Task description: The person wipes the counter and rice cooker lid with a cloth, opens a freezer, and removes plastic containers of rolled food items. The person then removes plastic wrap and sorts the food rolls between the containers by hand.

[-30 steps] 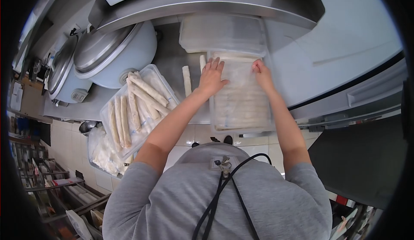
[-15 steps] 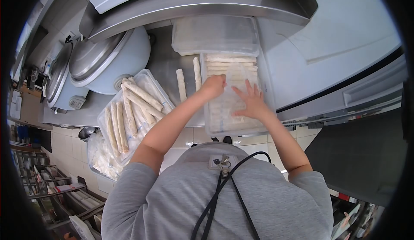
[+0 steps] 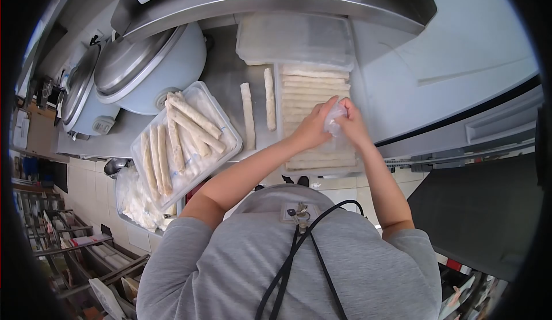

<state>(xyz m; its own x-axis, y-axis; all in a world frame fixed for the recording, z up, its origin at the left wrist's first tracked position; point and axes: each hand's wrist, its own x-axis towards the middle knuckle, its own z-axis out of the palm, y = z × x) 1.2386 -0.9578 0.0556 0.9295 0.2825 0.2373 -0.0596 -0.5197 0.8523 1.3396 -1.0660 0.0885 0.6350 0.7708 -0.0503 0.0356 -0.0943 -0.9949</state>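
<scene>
Both hands are over a clear plastic container [image 3: 280, 110] of pale, flour-dusted dough sticks [image 3: 315, 86] lying side by side in a row. My left hand [image 3: 313, 127] is closed on a crumpled, see-through plastic sheet [image 3: 333, 122]. Bunched against the same sheet from the other side is my right hand [image 3: 353, 123], its fingers also closed. Parts of the sheet are hidden by the fingers. To the left of the container, two loose dough sticks [image 3: 248, 116] lie on the steel counter.
A tilted plastic tray [image 3: 230, 150] of several more sticks sits at left, above a tub of white crumpled material [image 3: 138, 205]. Two rice cookers [image 3: 172, 73] stand behind it. Another translucent container [image 3: 296, 38] is at the back, below a steel shelf [image 3: 276, 4].
The plastic sheet that lay spread over the sticks is now gathered up between my hands, uncovering the row. My right hand has gone from spread flat to closed. The view has shifted slightly.
</scene>
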